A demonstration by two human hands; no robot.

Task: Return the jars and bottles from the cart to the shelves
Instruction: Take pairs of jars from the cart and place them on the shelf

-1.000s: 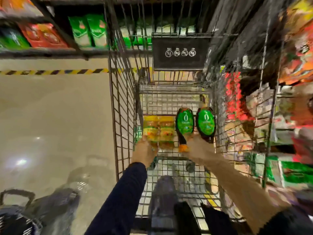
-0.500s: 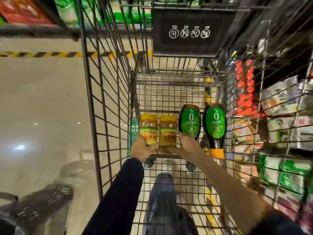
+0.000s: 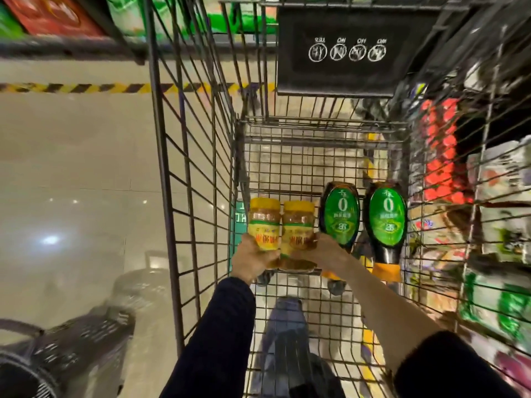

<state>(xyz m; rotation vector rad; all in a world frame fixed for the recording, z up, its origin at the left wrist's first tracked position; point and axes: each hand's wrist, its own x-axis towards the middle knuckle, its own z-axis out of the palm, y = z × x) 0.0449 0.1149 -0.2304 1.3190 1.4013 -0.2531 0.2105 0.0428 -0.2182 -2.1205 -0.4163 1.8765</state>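
Two yellow-lidded jars lie side by side in the wire cart [image 3: 161, 145], lids pointing away from me. My left hand [image 3: 253, 261] is wrapped around the base of the left jar [image 3: 264, 225]. My right hand [image 3: 329, 251] holds the base of the right jar [image 3: 297, 229]. To their right lie two dark bottles with green oval labels, the left bottle [image 3: 340, 214] and the right bottle [image 3: 386, 219], orange caps toward me. Whether the jars are lifted off the cart floor I cannot tell.
A black sign [image 3: 339, 50] hangs on the cart's far end. Shelves of packaged goods [image 3: 502, 202] stand close on the right, and more shelves [image 3: 57, 18] lie beyond yellow-black floor tape [image 3: 86, 88]. A dark basket [image 3: 71, 349] sits on the floor at lower left.
My right hand has left the neck of the left bottle and closed on the right jar. My left hand stays on the left jar. My view has moved nearer to the cart.
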